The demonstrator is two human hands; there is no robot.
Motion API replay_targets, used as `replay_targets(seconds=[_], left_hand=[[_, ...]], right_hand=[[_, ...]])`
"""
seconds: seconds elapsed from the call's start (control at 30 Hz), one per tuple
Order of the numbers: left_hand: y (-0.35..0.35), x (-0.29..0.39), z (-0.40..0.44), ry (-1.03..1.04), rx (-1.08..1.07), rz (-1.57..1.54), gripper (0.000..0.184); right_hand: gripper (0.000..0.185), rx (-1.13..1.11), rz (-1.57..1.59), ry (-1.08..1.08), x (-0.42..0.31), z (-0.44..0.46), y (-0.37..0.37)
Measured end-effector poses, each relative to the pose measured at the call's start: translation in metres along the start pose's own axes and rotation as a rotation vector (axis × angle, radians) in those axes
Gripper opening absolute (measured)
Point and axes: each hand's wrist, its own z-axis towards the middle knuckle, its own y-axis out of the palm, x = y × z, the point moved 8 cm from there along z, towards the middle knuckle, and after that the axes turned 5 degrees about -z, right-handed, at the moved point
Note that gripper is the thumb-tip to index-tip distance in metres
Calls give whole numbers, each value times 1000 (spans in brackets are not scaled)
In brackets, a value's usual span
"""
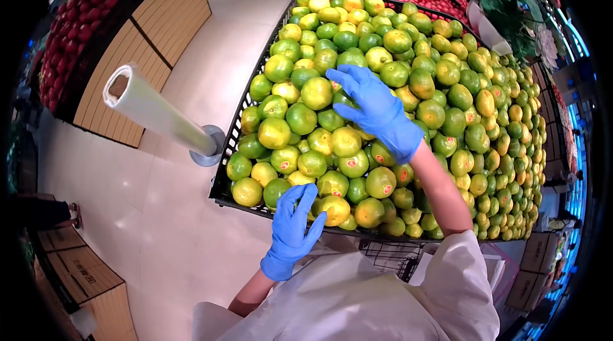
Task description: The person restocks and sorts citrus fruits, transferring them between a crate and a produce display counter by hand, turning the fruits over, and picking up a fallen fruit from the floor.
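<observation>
Fruit (pixel 317 93): heaped green and yellow in black crate (pixel 221 191), right of roll (pixel 159 110).
Left hand (pixel 290 234): fingers apart, beside fruit at near edge.
Right hand (pixel 378 111): fingers apart, over fruit farther in; contact unclear.

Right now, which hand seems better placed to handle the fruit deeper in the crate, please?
Probably the right hand, stretched over the fruit; the left hand is back by the crate's front edge.

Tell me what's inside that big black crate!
Green and yellow fruits, some with little red stickers, are heaped in the black crate. Whatever lies deeper, down to the bottom, is covered. The right hand covers a bit too.
</observation>
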Motion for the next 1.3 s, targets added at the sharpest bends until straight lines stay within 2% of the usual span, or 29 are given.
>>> replay_targets(seconds=[0.13, 0.2, 0.27, 0.5, 0.6, 0.63, 0.73, 0.8, 0.87, 0.9, 0.97, 1.07, 1.13, 1.17, 1.23, 1.27, 1.3], left_hand=[[21, 31, 8, 129, -58, -77, 51], [40, 57, 15, 210, -106, -150, 47], [63, 79, 14, 272, -192, -229, 43], [188, 186, -33, 506, -603, -435, 39], [251, 227, -72, 612, -752, -492, 40], [272, 240, -88, 607, -821, -524, 40], [321, 271, -131, 611, -941, -519, 41], [347, 285, -159, 654, -1016, -553, 41], [365, 295, -175, 590, -1067, -498, 41], [373, 299, -182, 587, -1061, -495, 41], [382, 304, -191, 574, -1044, -468, 40], [390, 301, -194, 510, -1033, -405, 39], [398, 288, -200, 368, -1075, -431, 36], [400, 285, -204, 366, -1074, -420, 36], [417, 265, -216, -218, -1225, -741, 30], [420, 267, -214, -211, -1229, -736, 30], [428, 264, -219, -477, -1307, -812, 33]], right_hand=[[36, 309, 56, 60, -37, -98, -69], [31, 230, 43, 222, -51, -155, -79], [27, 272, 47, 359, -61, -217, -91], [20, 528, -99, 1042, -90, -458, -156], [14, 689, -142, 1333, -101, -578, -164], [12, 725, -97, 1493, -100, -622, -160], [23, 773, 95, 1720, -79, -725, -133], [39, 602, -33, 1592, -46, -746, -124], [52, 454, -112, 1510, -7, -747, -117], [52, 458, -90, 1502, 10, -749, -111], [58, 239, 21, 1526, 43, -750, -83], [59, 148, 228, 1584, 67, -763, -53], [60, 162, 241, 1559, 73, -768, -49], [60, 245, 286, 1552, 73, -772, -49], [59, 474, 336, 1528, 68, -779, -56], [59, 484, 336, 1527, 62, -782, -58], [59, 601, 314, 1520, 50, -781, -77]])
